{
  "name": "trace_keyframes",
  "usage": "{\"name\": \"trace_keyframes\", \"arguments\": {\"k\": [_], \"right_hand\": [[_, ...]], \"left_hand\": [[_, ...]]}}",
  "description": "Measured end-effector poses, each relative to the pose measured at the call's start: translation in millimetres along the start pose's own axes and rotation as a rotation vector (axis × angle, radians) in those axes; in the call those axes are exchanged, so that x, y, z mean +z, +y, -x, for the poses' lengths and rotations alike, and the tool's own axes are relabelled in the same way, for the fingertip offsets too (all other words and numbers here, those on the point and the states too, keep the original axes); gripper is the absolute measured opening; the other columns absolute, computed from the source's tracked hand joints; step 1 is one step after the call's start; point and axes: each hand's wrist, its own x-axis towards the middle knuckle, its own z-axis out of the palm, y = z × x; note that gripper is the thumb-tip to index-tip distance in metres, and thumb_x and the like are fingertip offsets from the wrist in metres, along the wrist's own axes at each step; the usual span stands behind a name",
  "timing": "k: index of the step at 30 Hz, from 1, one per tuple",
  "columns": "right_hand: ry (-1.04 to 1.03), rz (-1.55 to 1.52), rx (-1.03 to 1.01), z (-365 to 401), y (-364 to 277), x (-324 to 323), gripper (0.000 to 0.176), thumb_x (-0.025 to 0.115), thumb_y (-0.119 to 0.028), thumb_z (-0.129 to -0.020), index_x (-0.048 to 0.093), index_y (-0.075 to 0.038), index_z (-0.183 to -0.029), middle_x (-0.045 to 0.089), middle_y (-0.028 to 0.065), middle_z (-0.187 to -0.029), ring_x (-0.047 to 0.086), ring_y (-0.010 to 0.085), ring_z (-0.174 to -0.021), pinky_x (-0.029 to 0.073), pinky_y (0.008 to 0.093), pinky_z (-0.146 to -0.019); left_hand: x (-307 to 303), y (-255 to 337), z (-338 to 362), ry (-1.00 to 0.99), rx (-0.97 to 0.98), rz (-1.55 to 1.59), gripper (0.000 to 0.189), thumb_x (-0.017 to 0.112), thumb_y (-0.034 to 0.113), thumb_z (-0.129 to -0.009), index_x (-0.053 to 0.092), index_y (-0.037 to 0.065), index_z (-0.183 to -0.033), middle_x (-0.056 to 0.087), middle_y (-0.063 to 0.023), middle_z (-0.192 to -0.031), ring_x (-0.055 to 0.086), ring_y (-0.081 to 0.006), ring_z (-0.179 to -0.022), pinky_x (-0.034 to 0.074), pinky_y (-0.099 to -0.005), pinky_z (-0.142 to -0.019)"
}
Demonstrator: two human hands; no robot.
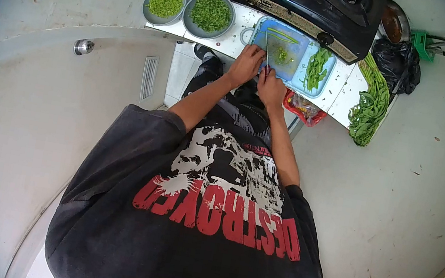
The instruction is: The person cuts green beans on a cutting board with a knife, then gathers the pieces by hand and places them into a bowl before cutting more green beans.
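My right hand [271, 90] is closed round the dark red handle of a knife [267, 50], whose thin blade points away from me over a blue tray [329, 74]. Just left of the blade, my left hand [245, 66] rests at the tray's near left edge with curled fingers; whatever they pinch is hidden. Chopped green bits [283, 57] lie on a cutting board [290, 68] in the tray. A few long green stems [283, 35] lie at its far side. Loose green leaves [316, 68] fill the tray's right part.
Left of the tray stand two grey bowls, one with light green pieces [165, 3], one with darker chopped greens [211, 14]. A black gas stove [267, 3] borders the far side. To the right are a leafy bunch [372, 104] and a black plastic bag [398, 67]. A red basket [312, 118] sits below.
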Motion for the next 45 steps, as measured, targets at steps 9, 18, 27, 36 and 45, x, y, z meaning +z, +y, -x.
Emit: {"name": "trace_keyframes", "arguments": {"k": [9, 18, 27, 36, 45], "right_hand": [[-0.006, 0.048, -0.020, 23.6, 10.9, -4.5, 0.042, 0.052, -0.039, -0.104, 0.063, 0.000, -0.093, 0.067, 0.0283, -0.069, 0.068, 0.0463, -0.063, 0.055, 0.0564, -0.057], [0.017, 0.018, 0.070, 5.2, 1.2, -8.5, 0.042, 0.051, -0.040, -0.104, 0.064, -0.001, -0.096, 0.068, 0.0274, -0.070, 0.070, 0.0463, -0.067, 0.057, 0.0564, -0.063], [-0.053, -0.015, 0.019, 23.6, 4.1, -8.6, 0.040, 0.052, -0.038, -0.103, 0.063, -0.001, -0.097, 0.068, 0.0273, -0.070, 0.070, 0.0462, -0.067, 0.056, 0.0561, -0.063], [-0.012, 0.005, -0.008, 1.7, 0.6, 0.4, 0.040, 0.052, -0.038, -0.103, 0.064, 0.000, -0.097, 0.068, 0.0268, -0.069, 0.070, 0.0462, -0.067, 0.056, 0.0565, -0.062], [-0.064, 0.027, 0.042, 27.6, 11.8, -9.9, 0.041, 0.052, -0.039, -0.103, 0.064, 0.000, -0.095, 0.068, 0.0284, -0.071, 0.069, 0.0472, -0.068, 0.055, 0.0572, -0.062]], "left_hand": [[2.9, -3.6, 1.9, -0.006, -0.039, 0.045, 0.017, 0.062, 0.002, -0.092, 0.061, 0.001, -0.109, 0.056, -0.0182, -0.106, 0.054, -0.0396, -0.101, 0.047, -0.0487, -0.091], [-1.4, -5.4, 2.9, -0.045, 0.011, 0.021, 0.021, 0.061, 0.000, -0.091, 0.060, 0.001, -0.112, 0.056, -0.0188, -0.109, 0.055, -0.0401, -0.104, 0.048, -0.0480, -0.095], [-0.6, -1.1, 1.2, -0.005, 0.029, 0.023, 0.019, 0.061, -0.003, -0.089, 0.062, -0.001, -0.108, 0.057, -0.0179, -0.106, 0.055, -0.0390, -0.103, 0.050, -0.0463, -0.092], [1.1, -5.7, 2.6, -0.012, 0.005, 0.043, 0.020, 0.065, -0.001, -0.088, 0.061, -0.001, -0.108, 0.059, -0.0191, -0.106, 0.056, -0.0409, -0.103, 0.048, -0.0486, -0.093], [-2.5, -3.6, 1.3, 0.022, -0.067, 0.117, 0.017, 0.067, 0.002, -0.088, 0.065, 0.001, -0.105, 0.061, -0.0177, -0.102, 0.060, -0.0394, -0.101, 0.050, -0.0466, -0.090]]}}
